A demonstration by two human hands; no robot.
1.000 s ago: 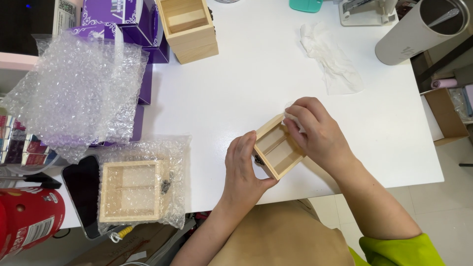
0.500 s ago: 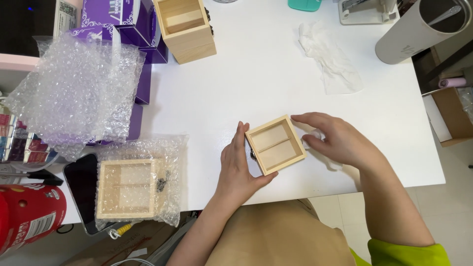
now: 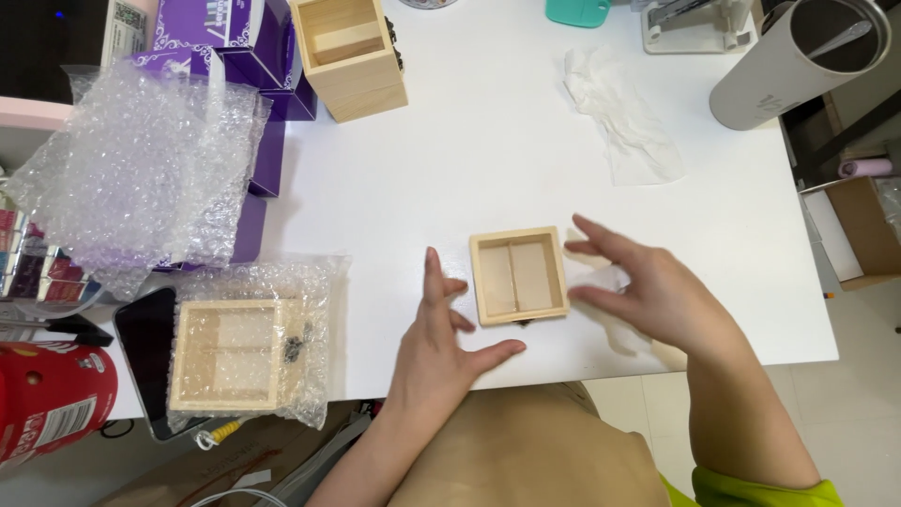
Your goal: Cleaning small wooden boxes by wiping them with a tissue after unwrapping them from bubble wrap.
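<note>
1. White table (image 3: 450,169): fills most of the frame, with pale floor tiles at the right edge and cluttered storage at the left.
2. Small wooden box (image 3: 519,276): open, square, with one divider. It lies flat on the table at lower centre, its opening facing up. Half a second ago it sat skewed in the left hand's grip, and a second ago it was tilted between both hands. Now it rests squared and on its own, so it reads as set down and released.
3. Left hand (image 3: 437,338): lower centre, just left of the box. The fingers are spread apart and hold nothing, with the fingertips near the box's left wall but apparently clear of it.
4. Right hand (image 3: 648,296): just right of the box, with the fingers splayed open. The index finger lies close to the box's right wall, and whether it touches cannot be told.
5. Bubble-wrapped wooden box (image 3: 235,355): lower left.
6. Loose bubble wrap (image 3: 131,169): upper left, lying over purple cartons (image 3: 272,56).
7. Tall wooden box (image 3: 349,56): top centre, open.
8. Crumpled tissue (image 3: 624,122): upper right.
9. White tumbler (image 3: 798,61): top right corner.
10. Dark phone (image 3: 145,347): lower left, beside a red can (image 3: 47,408).
</note>
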